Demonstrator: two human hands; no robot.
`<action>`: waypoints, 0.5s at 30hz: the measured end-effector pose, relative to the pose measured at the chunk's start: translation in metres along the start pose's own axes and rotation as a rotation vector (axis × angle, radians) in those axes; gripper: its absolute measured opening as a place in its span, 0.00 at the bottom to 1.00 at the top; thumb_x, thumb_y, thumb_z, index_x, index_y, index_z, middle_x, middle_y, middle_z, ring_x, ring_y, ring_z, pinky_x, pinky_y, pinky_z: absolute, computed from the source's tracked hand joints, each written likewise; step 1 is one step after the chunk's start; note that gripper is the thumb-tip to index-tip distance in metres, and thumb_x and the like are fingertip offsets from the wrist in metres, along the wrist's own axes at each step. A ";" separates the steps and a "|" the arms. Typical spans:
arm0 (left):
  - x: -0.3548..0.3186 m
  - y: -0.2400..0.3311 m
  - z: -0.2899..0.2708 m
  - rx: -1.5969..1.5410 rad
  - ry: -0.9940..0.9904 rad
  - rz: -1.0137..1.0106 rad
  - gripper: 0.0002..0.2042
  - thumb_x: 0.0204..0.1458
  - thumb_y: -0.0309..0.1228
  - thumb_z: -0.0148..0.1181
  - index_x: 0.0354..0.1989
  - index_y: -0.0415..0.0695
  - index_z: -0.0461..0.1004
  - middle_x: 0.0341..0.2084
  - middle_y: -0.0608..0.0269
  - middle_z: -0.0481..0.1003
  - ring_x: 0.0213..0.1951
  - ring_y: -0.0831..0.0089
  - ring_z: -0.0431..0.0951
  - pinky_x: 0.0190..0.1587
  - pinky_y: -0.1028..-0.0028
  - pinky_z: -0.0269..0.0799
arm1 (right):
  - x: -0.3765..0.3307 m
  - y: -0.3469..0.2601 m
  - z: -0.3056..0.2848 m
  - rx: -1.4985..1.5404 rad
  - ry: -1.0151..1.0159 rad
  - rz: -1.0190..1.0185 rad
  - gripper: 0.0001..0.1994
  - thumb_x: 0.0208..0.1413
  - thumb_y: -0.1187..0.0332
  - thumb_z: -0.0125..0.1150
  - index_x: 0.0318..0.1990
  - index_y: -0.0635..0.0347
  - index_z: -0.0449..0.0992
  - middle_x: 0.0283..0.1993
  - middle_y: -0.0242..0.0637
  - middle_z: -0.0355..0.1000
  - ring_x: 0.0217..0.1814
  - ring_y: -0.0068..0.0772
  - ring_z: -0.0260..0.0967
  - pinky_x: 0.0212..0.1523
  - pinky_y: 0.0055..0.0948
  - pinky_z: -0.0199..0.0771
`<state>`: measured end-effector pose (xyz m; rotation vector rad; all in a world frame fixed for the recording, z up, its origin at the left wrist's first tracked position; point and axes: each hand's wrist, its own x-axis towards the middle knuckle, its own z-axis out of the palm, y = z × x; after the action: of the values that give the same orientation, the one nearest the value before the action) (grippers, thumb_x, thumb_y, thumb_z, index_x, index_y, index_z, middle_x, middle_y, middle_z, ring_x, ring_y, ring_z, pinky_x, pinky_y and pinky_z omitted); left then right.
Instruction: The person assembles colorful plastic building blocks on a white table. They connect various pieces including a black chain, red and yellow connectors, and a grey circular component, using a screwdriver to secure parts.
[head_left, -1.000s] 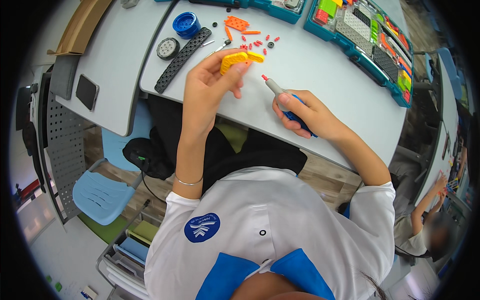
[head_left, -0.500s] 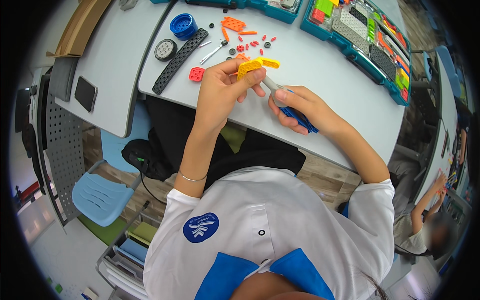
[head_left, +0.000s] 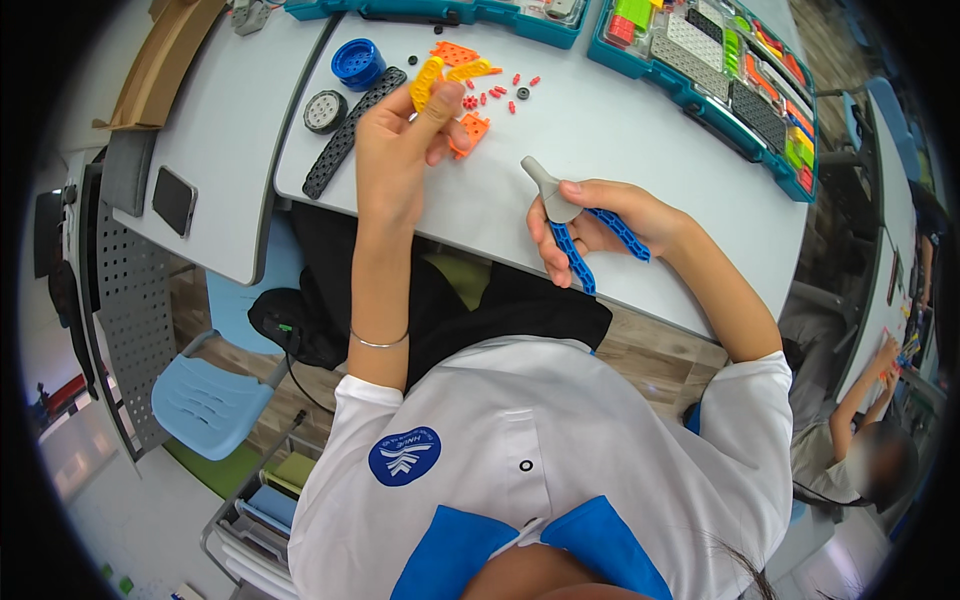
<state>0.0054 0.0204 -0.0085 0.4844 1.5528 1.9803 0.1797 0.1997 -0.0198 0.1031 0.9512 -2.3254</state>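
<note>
White tabletop is spread across 12 o'clock (head_left: 700,200), with a teal parts case (head_left: 612,57) parked around 2. Closer in at 2, the right hand (head_left: 655,215) is loosely curled, blue-handled grey pliers (head_left: 563,207) held, handles spread. At 11, yellow perforated beams (head_left: 427,82) are pinched in the mostly closed left hand (head_left: 390,150). Orange plate (head_left: 473,132) at its 3, tiny red pins (head_left: 496,92) scattered at its 2.

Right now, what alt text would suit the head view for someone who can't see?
A person's left hand holds a yellow piece, the right hand a blue-handled grey tool, at a white table. Beyond lie red pegs and a teal case.
</note>
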 end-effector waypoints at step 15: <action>0.017 -0.020 0.011 0.886 -0.010 0.478 0.08 0.51 0.29 0.69 0.39 0.43 0.85 0.35 0.62 0.82 0.34 0.74 0.79 0.38 0.75 0.72 | 0.004 0.000 0.002 -0.066 0.070 -0.117 0.25 0.70 0.47 0.47 0.46 0.65 0.73 0.34 0.40 0.73 0.38 0.34 0.76 0.47 0.34 0.80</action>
<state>0.0031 0.0429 -0.0258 1.3023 2.4415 1.4610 0.1768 0.1962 -0.0196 0.1053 1.0946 -2.4076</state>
